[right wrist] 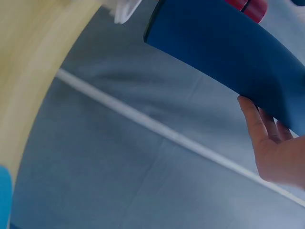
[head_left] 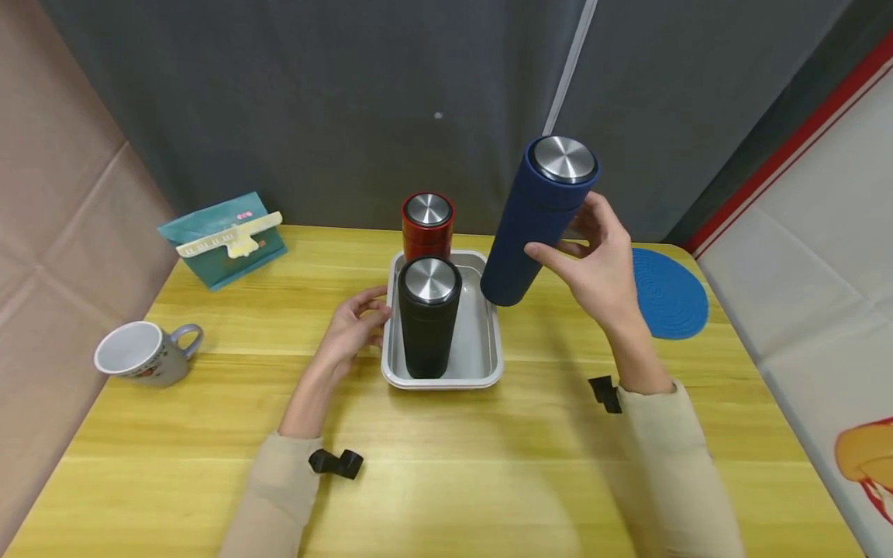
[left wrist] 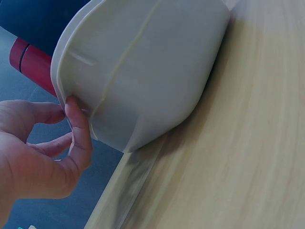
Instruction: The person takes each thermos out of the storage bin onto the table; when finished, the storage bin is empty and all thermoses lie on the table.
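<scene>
A dark blue flask [head_left: 536,221] with a steel lid is held tilted in the air over the right edge of a grey metal tray [head_left: 484,341]. My right hand [head_left: 593,263] grips its body; the right wrist view shows the blue flask [right wrist: 228,52] against my fingers [right wrist: 259,129]. A black flask [head_left: 428,316] stands upright in the tray, and a red flask [head_left: 427,225] stands behind it. My left hand [head_left: 356,322] touches the tray's left rim, its thumb [left wrist: 78,129] pressed on the tray [left wrist: 152,71].
A white mug [head_left: 143,354] lies tipped at the table's left edge. A teal pouch with a pale clip [head_left: 226,239] leans at the back left. A blue round mat [head_left: 666,293] lies at the right. Grey curtain hangs behind the yellow wooden table [head_left: 446,465].
</scene>
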Available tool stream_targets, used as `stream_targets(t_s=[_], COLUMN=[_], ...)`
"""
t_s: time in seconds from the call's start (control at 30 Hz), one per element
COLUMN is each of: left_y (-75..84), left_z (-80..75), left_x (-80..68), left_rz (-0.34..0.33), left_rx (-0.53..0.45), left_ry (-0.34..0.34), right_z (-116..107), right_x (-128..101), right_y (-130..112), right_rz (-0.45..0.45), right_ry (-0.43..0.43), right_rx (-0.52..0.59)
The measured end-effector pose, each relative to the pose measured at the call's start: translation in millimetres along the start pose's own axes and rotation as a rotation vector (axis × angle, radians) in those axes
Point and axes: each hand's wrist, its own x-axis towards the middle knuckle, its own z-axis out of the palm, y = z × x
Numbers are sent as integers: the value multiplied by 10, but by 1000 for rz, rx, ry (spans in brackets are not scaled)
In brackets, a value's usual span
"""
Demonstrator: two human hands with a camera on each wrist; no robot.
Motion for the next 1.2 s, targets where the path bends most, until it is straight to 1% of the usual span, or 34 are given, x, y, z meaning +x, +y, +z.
stream_targets(t_s=[0.2,0.4,0.5,0.63,0.83,1.2], left_y=[9,14,15,6,-6,-8], left_z=[4,-1,3,4,-4,-6], left_x=[-2,-11,-11,-8,-2,3], left_rz=[-10,-15,-13,-7,-2,3], left_rx=[13,21,22,13,-5,-9], left_ry=[11,16,14,6,-3,-11], right_z=[-141,-162,-112,-14,67,111], right_x=[-18,-51,-91,-137,-147,-159], right_y=[245,590,589,487,556,641], right_rz=[40,114,153,185,195,211], right_ry=[30,7,-10,-15,-24,-17], right_rx=[-22,-55,-79,-92,-69,-58])
